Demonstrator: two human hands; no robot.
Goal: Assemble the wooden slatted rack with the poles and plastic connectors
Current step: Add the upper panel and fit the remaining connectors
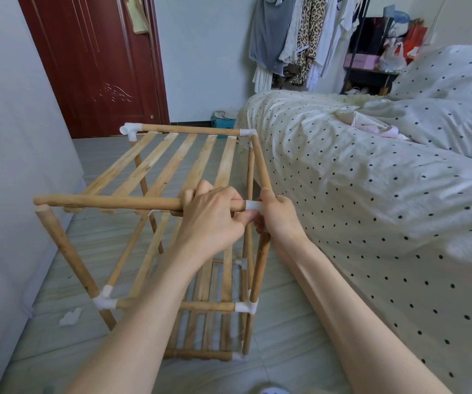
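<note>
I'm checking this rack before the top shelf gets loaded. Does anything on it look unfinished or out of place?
Yes. The near-left corner is open: the front pole and the left upright pole both end bare, with no connector joining them. A loose white connector lies on the floor beside the rack.

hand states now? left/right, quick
Left hand: curled round the front pole, gripping it.
Right hand: gripping the white corner connector at the pole's end.
</note>
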